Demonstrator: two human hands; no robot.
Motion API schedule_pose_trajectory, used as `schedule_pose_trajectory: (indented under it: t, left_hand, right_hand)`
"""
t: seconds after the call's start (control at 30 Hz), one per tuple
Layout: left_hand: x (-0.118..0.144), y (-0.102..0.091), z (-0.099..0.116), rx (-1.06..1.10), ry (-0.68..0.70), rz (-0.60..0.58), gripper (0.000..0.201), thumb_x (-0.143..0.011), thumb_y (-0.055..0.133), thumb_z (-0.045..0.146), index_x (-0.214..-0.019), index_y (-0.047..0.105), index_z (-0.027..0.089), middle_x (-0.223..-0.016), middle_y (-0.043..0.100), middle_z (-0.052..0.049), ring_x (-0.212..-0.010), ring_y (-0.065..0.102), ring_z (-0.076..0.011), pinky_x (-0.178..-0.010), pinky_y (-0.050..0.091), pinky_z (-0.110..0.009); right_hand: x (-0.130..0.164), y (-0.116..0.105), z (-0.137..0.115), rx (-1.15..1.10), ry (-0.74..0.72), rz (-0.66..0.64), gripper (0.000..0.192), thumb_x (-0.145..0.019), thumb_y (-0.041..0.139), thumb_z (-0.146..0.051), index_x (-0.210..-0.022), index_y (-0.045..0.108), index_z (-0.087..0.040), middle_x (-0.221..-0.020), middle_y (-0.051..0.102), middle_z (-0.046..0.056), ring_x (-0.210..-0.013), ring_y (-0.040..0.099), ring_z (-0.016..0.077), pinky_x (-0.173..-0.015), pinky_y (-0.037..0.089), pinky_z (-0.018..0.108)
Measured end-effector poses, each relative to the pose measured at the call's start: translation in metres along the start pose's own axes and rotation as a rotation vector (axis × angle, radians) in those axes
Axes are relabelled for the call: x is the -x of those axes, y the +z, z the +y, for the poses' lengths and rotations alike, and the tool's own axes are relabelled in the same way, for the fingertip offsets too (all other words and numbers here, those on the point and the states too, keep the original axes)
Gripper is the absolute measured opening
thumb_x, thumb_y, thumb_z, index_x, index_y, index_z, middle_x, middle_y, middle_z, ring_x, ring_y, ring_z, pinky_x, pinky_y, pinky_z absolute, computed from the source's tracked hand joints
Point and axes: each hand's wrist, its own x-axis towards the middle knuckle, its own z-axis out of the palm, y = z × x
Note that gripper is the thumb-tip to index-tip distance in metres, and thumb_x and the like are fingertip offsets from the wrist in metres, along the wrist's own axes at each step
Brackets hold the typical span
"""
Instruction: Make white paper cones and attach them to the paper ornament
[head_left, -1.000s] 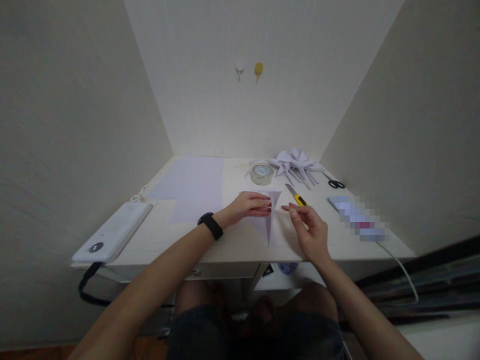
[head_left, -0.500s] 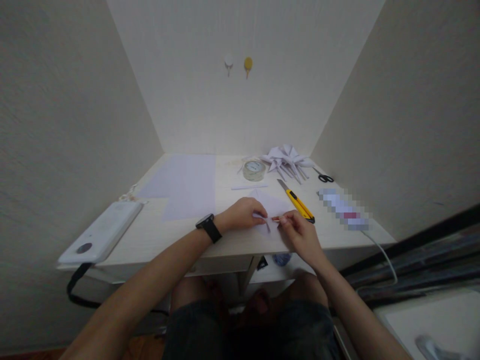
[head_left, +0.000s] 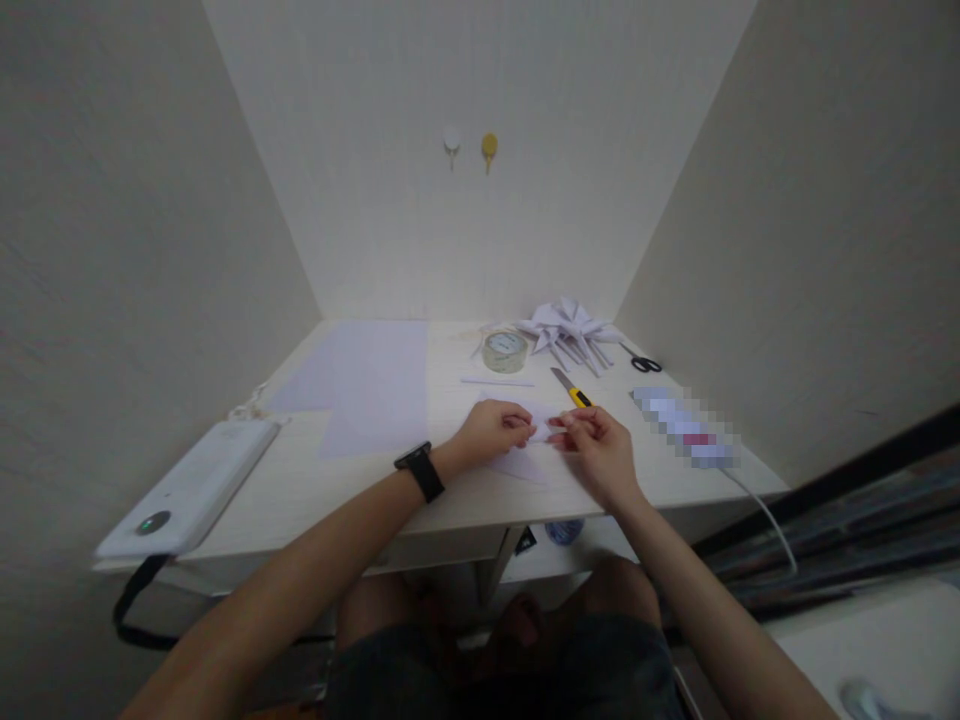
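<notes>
Paper (head_left: 542,431) up near the front of the desk (head_left: 315,490) | my left hand (head_left: 499,427) pinches its left side | my right hand (head_left: 602,452) pinches its right | knife (head_left: 580,397) just beyond, tape (head_left: 505,351) farther back

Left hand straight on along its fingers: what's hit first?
The left hand would first meet the thin white paper between the hands, then probably the bare right hand opposite; depth there is unclear.
</notes>
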Motion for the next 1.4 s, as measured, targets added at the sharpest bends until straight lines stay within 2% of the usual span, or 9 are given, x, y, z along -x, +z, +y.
schedule_pose_trajectory:
  t: [0.1, 0.2, 0.43, 1.0, 1.27, 1.4]
  left_hand:
    - [-0.001, -0.002, 0.000, 0.154, -0.118, -0.054, 0.012, -0.079, 0.070, 0.021, -0.085, 0.068, 0.010, -0.058, 0.068, 0.000, -0.042, 0.052, -0.0064, -0.043, 0.041, -0.017]
    - [-0.001, -0.002, 0.005, 0.216, -0.169, -0.054, 0.010, -0.079, 0.070, 0.017, -0.082, 0.067, 0.009, -0.058, 0.068, -0.002, -0.042, 0.054, -0.0070, -0.042, 0.042, -0.017]
    - [0.002, -0.002, 0.014, 0.214, -0.215, -0.038, 0.006, -0.079, 0.070, 0.012, -0.080, 0.069, 0.007, -0.059, 0.069, -0.004, -0.048, 0.060, -0.0104, -0.045, 0.045, -0.019]
    - [0.004, -0.004, 0.018, 0.153, -0.191, -0.057, 0.008, -0.078, 0.068, 0.014, -0.076, 0.073, 0.008, -0.059, 0.069, -0.004, -0.048, 0.059, -0.0088, -0.044, 0.044, -0.016]
    - [0.005, -0.002, 0.007, -0.031, -0.067, -0.065, 0.018, -0.081, 0.068, 0.027, -0.082, 0.078, 0.013, -0.064, 0.071, -0.003, -0.048, 0.056, -0.0084, -0.049, 0.045, -0.018]
    - [0.006, -0.003, 0.007, -0.100, -0.014, -0.067, 0.021, -0.081, 0.066, 0.030, -0.081, 0.079, 0.014, -0.063, 0.071, -0.002, -0.048, 0.055, -0.0085, -0.050, 0.044, -0.018]
  right_hand:
    - [0.007, 0.000, 0.000, 0.338, -0.304, 0.107, 0.026, -0.082, 0.069, -0.046, -0.083, 0.069, -0.020, -0.080, 0.075, 0.007, -0.072, 0.071, 0.0218, -0.071, 0.056, 0.036]
    - [0.014, -0.001, -0.001, 0.584, -0.522, 0.096, 0.016, -0.087, 0.064, -0.036, -0.082, 0.071, -0.023, -0.078, 0.075, 0.005, -0.070, 0.070, 0.0208, -0.070, 0.055, 0.034]
    - [0.015, 0.001, 0.000, 0.763, -0.734, 0.026, 0.016, -0.090, 0.055, -0.023, -0.080, 0.068, -0.020, -0.075, 0.072, 0.006, -0.071, 0.066, 0.0202, -0.070, 0.051, 0.034]
    - [0.017, 0.005, -0.002, 0.837, -0.828, -0.009, 0.018, -0.092, 0.053, -0.021, -0.077, 0.064, -0.019, -0.068, 0.066, 0.005, -0.065, 0.059, 0.0185, -0.063, 0.045, 0.031]
    - [0.020, 0.006, 0.000, 0.893, -0.804, -0.033, 0.020, -0.090, 0.053, -0.023, -0.074, 0.065, -0.020, -0.066, 0.066, 0.006, -0.066, 0.061, 0.0197, -0.063, 0.046, 0.031]
    - [0.019, 0.006, -0.002, 0.794, -0.709, -0.059, 0.020, -0.089, 0.057, -0.027, -0.075, 0.068, -0.019, -0.066, 0.068, 0.006, -0.062, 0.061, 0.0182, -0.061, 0.046, 0.031]
